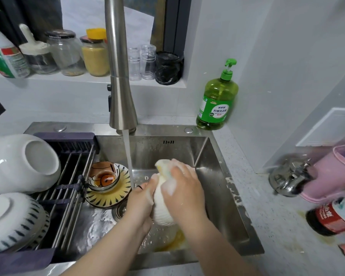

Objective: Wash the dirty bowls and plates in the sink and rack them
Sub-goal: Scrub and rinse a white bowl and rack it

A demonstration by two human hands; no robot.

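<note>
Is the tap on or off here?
On: a stream of water falls from the tap into the sink.

Jars crowding the ledge, bottles sitting about the counter.

Along the window ledge [108, 79], a white bottle with a green and red label [4, 54], a cream-lidded jar [37, 54], an empty glass jar [66, 52], a jar of yellow grains [96, 56], two clear plastic cups [141, 62] and a crumpled black bag [168, 67] are sitting in a row. A green pump bottle of detergent [217, 100] is standing in the corner against the wall. On the speckled counter [267, 216] at the right, a pink container [331, 172] is sitting just beside a blurred, shiny metal object [289, 176], with a dark red-labelled bottle [335, 214] showing near them.
</note>
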